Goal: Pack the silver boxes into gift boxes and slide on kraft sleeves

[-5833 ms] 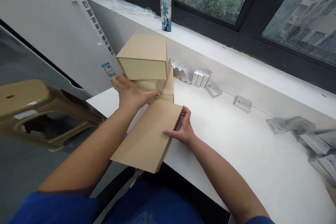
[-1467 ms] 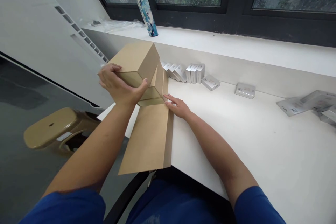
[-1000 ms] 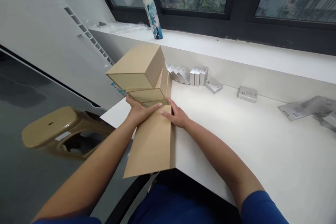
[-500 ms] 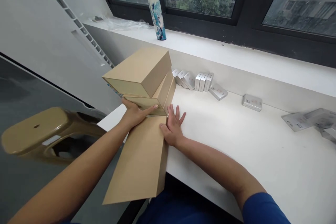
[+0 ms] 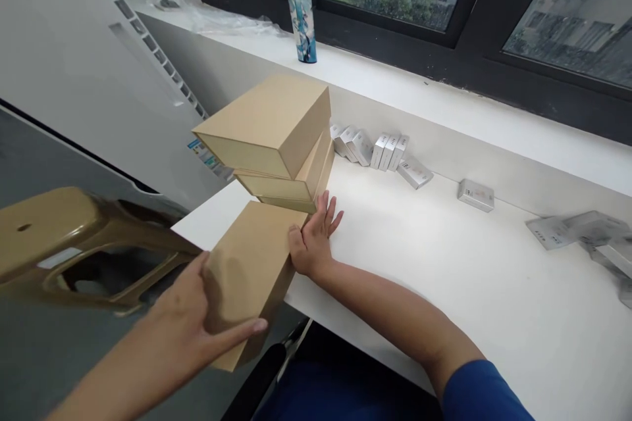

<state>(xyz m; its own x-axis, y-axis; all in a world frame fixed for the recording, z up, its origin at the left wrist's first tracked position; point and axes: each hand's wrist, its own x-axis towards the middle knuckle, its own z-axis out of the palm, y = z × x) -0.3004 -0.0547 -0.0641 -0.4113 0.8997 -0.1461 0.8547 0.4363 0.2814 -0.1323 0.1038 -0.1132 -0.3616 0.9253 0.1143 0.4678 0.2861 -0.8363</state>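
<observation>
A tan cardboard box (image 5: 251,243) slants across the table's near left edge, its near end jutting out past it. My left hand (image 5: 182,316) spans that near end, fingers at the left side and thumb across the top toward the right edge. At the far right corner, my right hand (image 5: 313,237) grips the box with thumb on top and palm against the side; its other fingers stretch out, spread. Just beyond stands an uneven stack of similar boxes, the top box (image 5: 266,115) the thickest, its end facing me.
Small silver boxes (image 5: 390,151) line the back of the white table (image 5: 419,263), with more in clear wrapping (image 5: 587,227) at the right. A patterned bottle (image 5: 301,13) stands on the windowsill. A brown plastic stool (image 5: 59,223) is at left, beside a white panel (image 5: 64,66).
My left hand has moved from the box's far end to its near end. The top panel that stuck out to the lower left now lies in line with the box. My right hand stays at the corner.
</observation>
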